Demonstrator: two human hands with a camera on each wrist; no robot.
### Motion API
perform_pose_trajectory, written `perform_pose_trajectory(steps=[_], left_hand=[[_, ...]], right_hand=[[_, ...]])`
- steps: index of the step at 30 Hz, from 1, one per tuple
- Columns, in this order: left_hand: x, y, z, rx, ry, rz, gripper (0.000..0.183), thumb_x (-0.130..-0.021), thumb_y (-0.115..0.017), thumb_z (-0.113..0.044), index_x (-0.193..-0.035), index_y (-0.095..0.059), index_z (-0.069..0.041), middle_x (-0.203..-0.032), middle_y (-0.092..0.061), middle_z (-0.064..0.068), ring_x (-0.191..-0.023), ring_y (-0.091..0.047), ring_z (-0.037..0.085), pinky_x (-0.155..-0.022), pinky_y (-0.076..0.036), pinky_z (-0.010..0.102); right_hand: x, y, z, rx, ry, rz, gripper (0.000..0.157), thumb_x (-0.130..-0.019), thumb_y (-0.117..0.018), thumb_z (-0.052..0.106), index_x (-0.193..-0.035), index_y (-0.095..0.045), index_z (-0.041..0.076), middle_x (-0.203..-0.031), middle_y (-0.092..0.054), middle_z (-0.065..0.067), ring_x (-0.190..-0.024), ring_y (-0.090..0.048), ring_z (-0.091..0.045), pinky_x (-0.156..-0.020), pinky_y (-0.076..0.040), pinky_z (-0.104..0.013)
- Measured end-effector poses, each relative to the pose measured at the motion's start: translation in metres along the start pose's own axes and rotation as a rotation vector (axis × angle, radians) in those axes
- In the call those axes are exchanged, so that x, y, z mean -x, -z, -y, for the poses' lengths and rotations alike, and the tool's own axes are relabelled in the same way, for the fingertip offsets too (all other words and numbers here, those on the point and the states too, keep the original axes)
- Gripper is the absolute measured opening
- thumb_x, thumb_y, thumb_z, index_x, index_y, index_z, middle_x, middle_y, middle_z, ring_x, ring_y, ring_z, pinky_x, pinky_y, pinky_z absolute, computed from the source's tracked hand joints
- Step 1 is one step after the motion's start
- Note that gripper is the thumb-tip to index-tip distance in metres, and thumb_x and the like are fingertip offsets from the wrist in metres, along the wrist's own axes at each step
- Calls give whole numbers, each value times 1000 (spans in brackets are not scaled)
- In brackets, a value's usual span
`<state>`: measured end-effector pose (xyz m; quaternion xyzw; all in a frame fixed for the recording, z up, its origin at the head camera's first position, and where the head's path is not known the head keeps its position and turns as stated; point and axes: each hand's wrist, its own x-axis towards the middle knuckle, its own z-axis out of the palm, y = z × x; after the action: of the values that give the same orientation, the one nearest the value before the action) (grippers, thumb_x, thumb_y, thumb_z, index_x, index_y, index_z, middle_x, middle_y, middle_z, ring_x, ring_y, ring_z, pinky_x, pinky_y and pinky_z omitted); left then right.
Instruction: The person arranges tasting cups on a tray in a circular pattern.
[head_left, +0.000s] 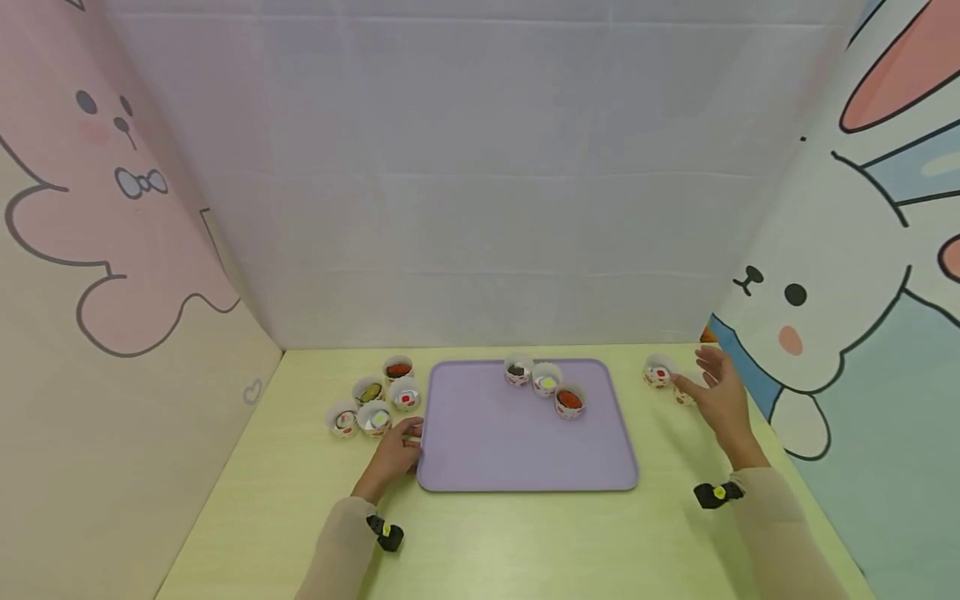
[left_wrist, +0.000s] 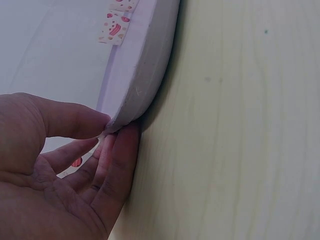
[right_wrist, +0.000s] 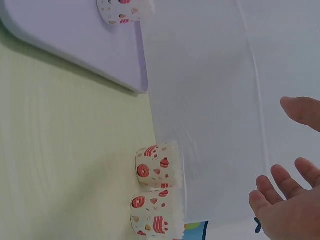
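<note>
A lilac tray (head_left: 525,454) lies on the table, its left edge pinched by my left hand (head_left: 393,457). In the left wrist view the thumb rests at the rim and the fingers are against the outer side. Three printed paper cups stand near the tray's back: one with dark contents (head_left: 517,370), one with a yellow spot (head_left: 547,380) and one with orange-red contents (head_left: 570,402). At the right, my right hand (head_left: 722,400) hovers with fingers spread, holding nothing. Below it stand a cup with a red piece (head_left: 658,372) and another cup (head_left: 683,395), partly hidden.
Left of the tray, several similar cups stand clustered, among them a red-filled cup (head_left: 398,368), a green-filled cup (head_left: 368,391) and a front-left cup (head_left: 342,420). A white sheet (head_left: 480,208) backs the pale table (head_left: 540,542), with cartoon-printed panels at both sides.
</note>
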<state>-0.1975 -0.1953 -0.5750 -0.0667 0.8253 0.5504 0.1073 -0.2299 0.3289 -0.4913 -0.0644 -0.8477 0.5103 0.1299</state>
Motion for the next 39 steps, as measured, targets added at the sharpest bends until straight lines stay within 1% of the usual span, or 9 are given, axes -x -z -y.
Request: perform_pose_trajectory(steps=[4,6,12,16,19,21,26,30,39], left_hand=[[0,0,-1,2,11,3,57,-84,-56,5,-140,-48,-2,-125,-55,19,-96,-60,24,-62,-55,34],[1,0,-1,1,12,4,57,-84,-56,5,-140,-48,-2,-125,-55,19,-97,-60,24,-62,-55,35],[1,0,-1,-5,6,5,56,-85,-56,5,-140,-48,-2,-125,-55,19,-97,-60,25,-62,-55,35],[1,0,0,-8,2,3,56,-84,-56,5,-140,-49,-2,-125,-55,19,-98,-60,25,-62,-55,35],[1,0,-1,-9,0,4,57,-84,-55,5,-140,-48,-2,-125,-55,19,-97,-60,24,-61,-54,34],[1,0,-1,-7,-1,5,57,-84,-55,5,-140,-48,-2,-125,-55,19,-97,-59,24,-61,-54,34],[0,0,0,0,0,6,57,-84,-55,5,-140,-48,-2,-124,-56,18,-96,-60,23,-61,-54,34],[-1,0,1,3,-1,9,57,-84,-55,5,-140,-48,-2,-125,-55,18,-96,-59,24,-61,-54,35],[-2,-1,2,11,-3,2,57,-83,-56,5,-139,-49,-2,-124,-55,18,-96,-60,24,-61,-55,35]], right_hand=[[-4,7,-10,12,-24,-10,83,-90,-70,35,-153,-25,7,-156,-31,-21,-143,-30,-39,-119,-24,-49],[-5,9,-14,17,-37,-19,84,-90,-70,36,-153,-24,7,-157,-30,-22,-143,-29,-40,-119,-24,-51],[-10,15,-27,9,-74,-41,85,-90,-70,33,-154,-22,6,-158,-27,-22,-144,-27,-42,-118,-22,-54],[-13,17,-35,-9,-107,-38,87,-90,-71,31,-155,-19,4,-160,-23,-22,-145,-25,-42,-119,-21,-53],[-16,17,-41,-28,-142,-24,90,-90,-71,30,-156,-14,5,-161,-18,-21,-146,-22,-42,-120,-20,-53],[-18,17,-45,-37,-163,-13,93,-90,-71,30,-157,-11,6,-162,-15,-21,-147,-20,-43,-119,-21,-55],[-23,13,-56,-11,-208,23,99,-89,-72,32,-158,-5,9,-163,-11,-21,-147,-18,-45,-113,-27,-62],[-27,10,-64,4,-240,53,101,-89,-72,33,-158,-2,9,-163,-9,-22,-147,-16,-46,-114,-26,-62],[-31,2,-74,13,-247,120,102,-89,-72,28,-158,1,9,-162,-9,-27,-147,-14,-49,-113,-25,-63]])
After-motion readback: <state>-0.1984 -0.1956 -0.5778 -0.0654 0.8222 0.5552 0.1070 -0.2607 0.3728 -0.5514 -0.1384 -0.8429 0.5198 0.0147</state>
